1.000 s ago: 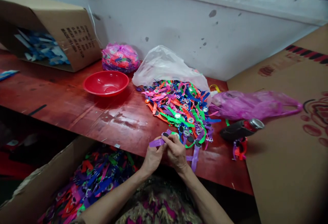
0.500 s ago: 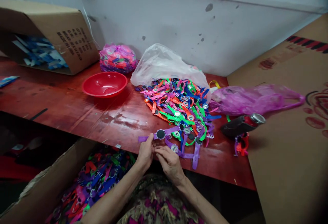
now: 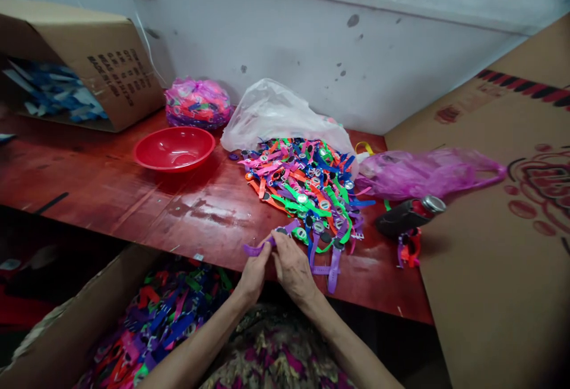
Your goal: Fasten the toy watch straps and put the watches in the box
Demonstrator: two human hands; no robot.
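Note:
Near the table's front edge, a purple wristwatch (image 3: 258, 249) is pinched between both my hands. My left hand (image 3: 255, 270) grips its strap, whose free end sticks out to the left. Fingers of my right hand (image 3: 291, 263) close on the watch near its dark round face, which they partly cover. Just beyond my hands lies a heap of colourful wristwatches (image 3: 303, 184) in pink, green, orange, blue and purple, spilling from a white plastic bag (image 3: 285, 110). Purple straps (image 3: 333, 270) from the heap lie right of my right hand.
A red bowl (image 3: 174, 148) and a pink bag of watches (image 3: 198, 103) stand left of the heap. Farther left is a cardboard box (image 3: 129, 74) with blue-white pieces. A dark bottle (image 3: 407, 215) and purple bag (image 3: 423, 172) lie right. Below left, an open carton (image 3: 71, 323) holds watches.
My right hand has moved up onto the purple watch and now covers part of its face. The watch's strap end is more bent. The view has shifted slightly.

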